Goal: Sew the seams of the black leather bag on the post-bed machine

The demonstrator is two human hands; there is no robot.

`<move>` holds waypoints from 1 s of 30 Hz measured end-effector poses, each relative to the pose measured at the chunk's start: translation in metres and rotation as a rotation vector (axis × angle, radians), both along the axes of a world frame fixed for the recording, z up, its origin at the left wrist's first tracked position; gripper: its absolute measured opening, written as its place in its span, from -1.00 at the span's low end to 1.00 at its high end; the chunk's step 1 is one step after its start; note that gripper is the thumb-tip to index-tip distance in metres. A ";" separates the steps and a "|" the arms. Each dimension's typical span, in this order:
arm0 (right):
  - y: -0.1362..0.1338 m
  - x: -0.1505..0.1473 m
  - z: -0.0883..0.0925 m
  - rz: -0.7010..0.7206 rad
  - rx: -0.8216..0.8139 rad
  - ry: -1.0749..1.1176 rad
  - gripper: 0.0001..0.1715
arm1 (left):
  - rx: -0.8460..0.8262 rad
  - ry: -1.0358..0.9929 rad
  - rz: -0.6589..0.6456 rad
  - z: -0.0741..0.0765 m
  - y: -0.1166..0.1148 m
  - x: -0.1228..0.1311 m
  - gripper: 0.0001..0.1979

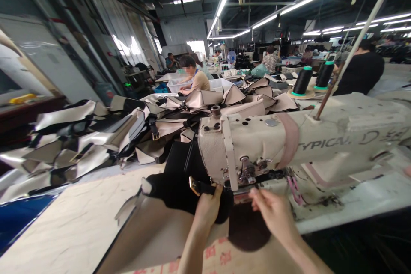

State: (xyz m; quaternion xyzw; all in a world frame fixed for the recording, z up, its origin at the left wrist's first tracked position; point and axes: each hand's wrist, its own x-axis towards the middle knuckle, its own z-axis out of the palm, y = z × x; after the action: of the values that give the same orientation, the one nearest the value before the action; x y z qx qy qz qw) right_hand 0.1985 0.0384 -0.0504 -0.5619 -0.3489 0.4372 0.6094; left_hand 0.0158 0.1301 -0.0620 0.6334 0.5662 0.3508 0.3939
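The left hand [208, 206], at lower centre of the frame, is closed on a black fabric-and-leather bag piece [180, 188]; its fingers grip the edge beside a small brass buckle [193, 185], which appears to steady the piece against the machine head. The right hand [272, 214], just right of it, has its fingertips pinched at the piece's edge directly below the needle area; whether they clamp the material or only press it flat cannot be told.

The bag piece lies on the pale worktable [80, 222], pushed under the head of the cream-coloured industrial sewing machine [289, 145] that spans the centre and right of the frame. This placement appears to put the seam line beneath the needle. The piece is matt black, bulky and folded, with a strap running to the buckle.

Behind the machine, at centre left, a heap of beige and black cut bag panels [105, 132] is stacked. Two black thread cones [302, 80] stand at upper right. Other people sit at benches in the background.
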 end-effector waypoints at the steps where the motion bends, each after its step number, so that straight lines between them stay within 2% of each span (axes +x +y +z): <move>1: -0.010 0.036 0.004 -0.143 0.166 -0.386 -0.67 | 0.004 -0.010 -0.008 -0.002 0.000 0.000 -0.64; 2: -0.022 0.074 0.006 -0.375 0.301 -0.735 -0.71 | 0.008 -0.020 -0.015 -0.003 0.001 0.000 -0.63; 4: -0.044 0.144 0.004 -0.711 0.388 -1.215 -0.68 | 0.017 -0.037 -0.028 -0.005 0.001 0.000 -0.63; 5: -0.054 0.171 -0.001 -0.735 0.394 -1.380 -0.66 | 0.020 -0.041 -0.030 -0.005 0.002 0.001 -0.63; 7: -0.070 0.204 -0.018 -0.652 0.381 -1.534 -0.61 | 0.022 -0.036 -0.028 -0.004 0.002 0.002 -0.62; 9: -0.081 0.210 -0.041 -0.565 0.363 -1.587 -0.55 | 0.017 -0.021 -0.024 -0.002 0.001 0.002 -0.61; 11: -0.087 0.203 -0.063 -0.532 0.336 -1.617 -0.51 | 0.003 -0.002 -0.021 0.001 -0.001 0.002 -0.61; 14: -0.088 0.193 -0.081 -0.518 0.311 -1.642 -0.49 | -0.018 0.030 -0.016 0.005 -0.006 0.002 -0.62; 17: -0.088 0.197 -0.072 -0.542 0.317 -1.641 -0.51 | -0.013 0.045 -0.013 0.007 -0.011 0.001 -0.63; 20: -0.087 0.201 -0.038 -0.596 0.300 -1.601 -0.54 | -0.002 0.041 -0.014 0.009 -0.013 0.002 -0.63; 22: -0.084 0.185 -0.011 -0.684 0.296 -1.502 -0.58 | -0.002 0.036 -0.013 0.009 -0.013 0.002 -0.62; 24: -0.078 0.147 0.009 -0.708 0.323 -1.304 -0.65 | 0.001 0.032 -0.014 0.010 -0.012 0.002 -0.61; 26: -0.064 0.089 0.017 -0.480 0.334 -0.994 -0.71 | 0.011 0.032 -0.017 0.011 -0.011 0.003 -0.60; 29: -0.033 -0.001 0.012 0.110 0.071 -0.482 -0.65 | 0.020 0.048 -0.022 0.013 -0.011 0.003 -0.63; 30: -0.022 -0.025 0.007 0.192 0.027 -0.309 -0.60 | 0.018 0.057 -0.024 0.014 -0.011 0.002 -0.64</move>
State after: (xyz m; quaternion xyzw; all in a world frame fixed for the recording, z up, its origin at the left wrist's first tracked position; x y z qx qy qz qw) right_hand 0.1738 0.0161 -0.0434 -0.5784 -0.4962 0.3969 0.5115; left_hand 0.0181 0.1188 -0.0485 0.6533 0.5664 0.3330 0.3763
